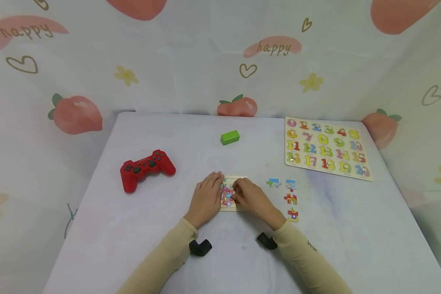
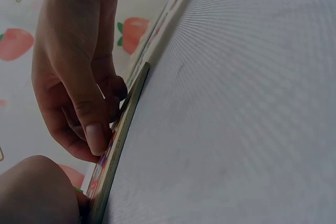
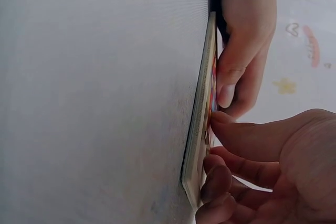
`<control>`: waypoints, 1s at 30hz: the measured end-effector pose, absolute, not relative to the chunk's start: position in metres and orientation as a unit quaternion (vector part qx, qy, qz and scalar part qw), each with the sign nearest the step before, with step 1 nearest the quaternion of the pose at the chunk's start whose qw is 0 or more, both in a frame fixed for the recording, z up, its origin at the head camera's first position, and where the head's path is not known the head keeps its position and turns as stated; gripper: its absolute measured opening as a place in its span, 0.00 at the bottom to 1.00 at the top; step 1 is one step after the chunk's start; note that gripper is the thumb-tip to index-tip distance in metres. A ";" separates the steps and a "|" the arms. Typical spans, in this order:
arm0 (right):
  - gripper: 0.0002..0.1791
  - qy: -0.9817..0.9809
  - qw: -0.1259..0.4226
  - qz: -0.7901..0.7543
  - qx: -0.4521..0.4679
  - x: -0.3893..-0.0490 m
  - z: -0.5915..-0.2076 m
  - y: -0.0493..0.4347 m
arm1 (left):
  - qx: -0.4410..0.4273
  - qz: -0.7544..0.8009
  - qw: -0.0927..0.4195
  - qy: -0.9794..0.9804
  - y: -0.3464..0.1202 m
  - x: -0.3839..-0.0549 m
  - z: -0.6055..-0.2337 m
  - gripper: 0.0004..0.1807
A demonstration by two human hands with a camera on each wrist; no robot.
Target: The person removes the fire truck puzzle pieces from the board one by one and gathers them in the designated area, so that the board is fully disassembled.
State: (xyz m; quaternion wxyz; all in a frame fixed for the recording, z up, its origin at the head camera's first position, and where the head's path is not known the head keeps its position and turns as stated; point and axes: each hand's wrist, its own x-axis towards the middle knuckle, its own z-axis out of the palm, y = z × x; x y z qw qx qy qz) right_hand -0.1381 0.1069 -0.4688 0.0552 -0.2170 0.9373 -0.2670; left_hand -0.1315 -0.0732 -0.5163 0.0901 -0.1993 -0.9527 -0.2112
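Puzzle board [image 1: 235,177] lies flat near the middle of the worktop [image 1: 353,228], between two hands, with colourful pieces [image 1: 227,195] showing in it. The left hand [image 1: 205,196] has a relaxed grip, its straight fingers resting along the board's left side. The right hand [image 1: 254,201] bends over the right part; from where I stand, I cannot tell whether its grip pinches a piece. Four loose pieces [image 1: 290,199] lie to the right. Farther off sit a red game controller [image 1: 144,168] and a green block [image 1: 230,137].
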 end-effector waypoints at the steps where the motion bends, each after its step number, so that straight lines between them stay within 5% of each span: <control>1: 0.12 0.937 0.055 -0.267 -0.217 -0.138 -0.469 0.107 | -0.198 -0.214 0.090 -0.952 -0.073 -0.132 -0.516 0.24; 30: 0.05 0.936 0.066 -0.299 -0.174 -0.142 -0.468 0.105 | -0.190 -0.235 0.090 -0.949 -0.073 -0.132 -0.519 0.24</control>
